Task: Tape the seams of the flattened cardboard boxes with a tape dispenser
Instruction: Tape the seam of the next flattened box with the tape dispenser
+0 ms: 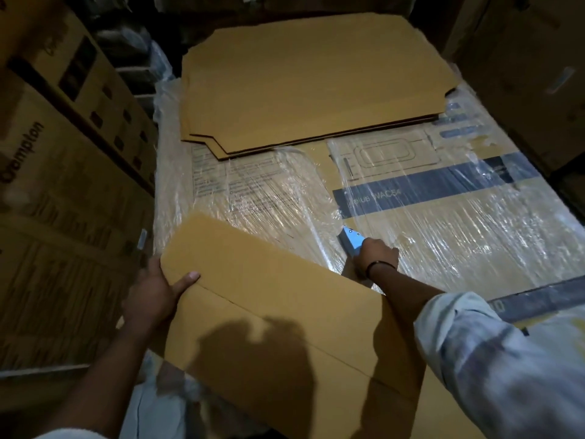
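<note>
A flattened brown cardboard box (pixel 272 299) lies tilted in front of me, a fold seam running across it. My left hand (pixel 158 289) grips its left edge, thumb on top. My right hand (pixel 373 255) holds a light blue tape dispenser (pixel 351 240) just past the box's upper right edge, over the wrapped surface. The lower part of that hand is hidden behind the cardboard. A stack of flattened cardboard boxes (pixel 310 87) lies farther back.
Everything rests on large cartons wrapped in clear stretch film (pixel 427 217), with blue bands and printing. Tall stacked printed cartons (pixel 63 153) stand close on the left. More boxes (pixel 531 74) stand at the right. The room is dim.
</note>
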